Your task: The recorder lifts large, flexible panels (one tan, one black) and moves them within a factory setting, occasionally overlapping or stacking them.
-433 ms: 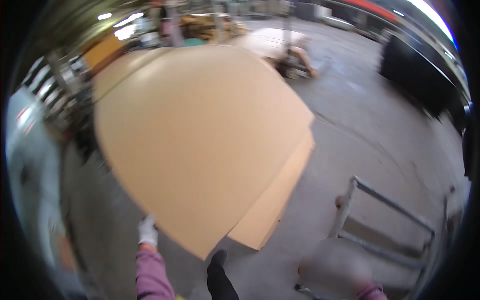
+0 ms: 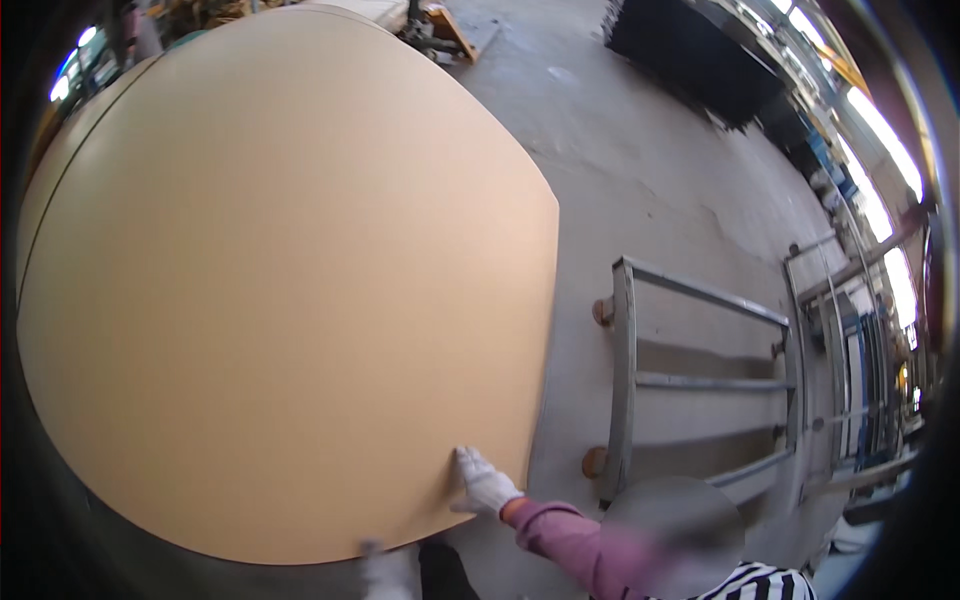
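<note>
Tan fibreboard fills the view: a large board [image 2: 280, 290] held tilted above a concrete floor [image 2: 640, 190]. At the board's lower edge, the wearer's left hand [image 2: 385, 568], in a white glove, shows only as a blur, and whether it grips the edge cannot be told. The right hand is out of view. Just right of it, a co-worker's hand [image 2: 485, 487], white-gloved on a pink sleeve [image 2: 575, 540], lies open and flat on the board's face near its lower right corner, fingers spread. A grey metal frame [image 2: 625, 380] lies on the floor right of the board. An orange pallet truck [image 2: 445, 28] stands beyond the board's top edge.
</note>
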`<state>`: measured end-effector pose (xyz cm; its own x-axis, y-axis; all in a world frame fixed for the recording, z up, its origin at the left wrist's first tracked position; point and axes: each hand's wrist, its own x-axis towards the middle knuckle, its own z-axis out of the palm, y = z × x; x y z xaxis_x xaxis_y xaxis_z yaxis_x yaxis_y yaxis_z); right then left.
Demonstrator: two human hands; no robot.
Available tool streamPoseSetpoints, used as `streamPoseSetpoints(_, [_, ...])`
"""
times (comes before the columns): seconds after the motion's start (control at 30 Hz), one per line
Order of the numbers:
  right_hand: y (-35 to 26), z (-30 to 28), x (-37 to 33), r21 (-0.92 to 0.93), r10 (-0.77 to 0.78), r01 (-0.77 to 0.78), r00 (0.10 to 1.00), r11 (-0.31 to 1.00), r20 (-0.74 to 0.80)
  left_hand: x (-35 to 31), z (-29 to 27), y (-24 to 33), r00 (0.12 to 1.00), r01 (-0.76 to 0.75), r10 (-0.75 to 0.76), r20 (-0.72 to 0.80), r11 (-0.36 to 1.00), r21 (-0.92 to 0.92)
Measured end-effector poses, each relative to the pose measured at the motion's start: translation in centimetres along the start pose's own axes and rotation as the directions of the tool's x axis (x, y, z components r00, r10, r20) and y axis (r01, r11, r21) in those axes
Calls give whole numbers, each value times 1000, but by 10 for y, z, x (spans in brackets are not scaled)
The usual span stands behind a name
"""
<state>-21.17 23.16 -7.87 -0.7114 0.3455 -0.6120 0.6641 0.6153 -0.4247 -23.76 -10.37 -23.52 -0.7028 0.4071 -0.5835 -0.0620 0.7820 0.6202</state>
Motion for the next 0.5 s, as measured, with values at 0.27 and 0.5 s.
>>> streamPoseSetpoints(0.27, [-42,17,-44,82,-40,49,993,995,-110,18,-385,132,884,-455,14,-468,263,-851])
streamPoseSetpoints(0.5, [-77,-35,-123,215,147,-110,975,970,-167,-71,-313,275,806,-580,175,-565,425,-695])
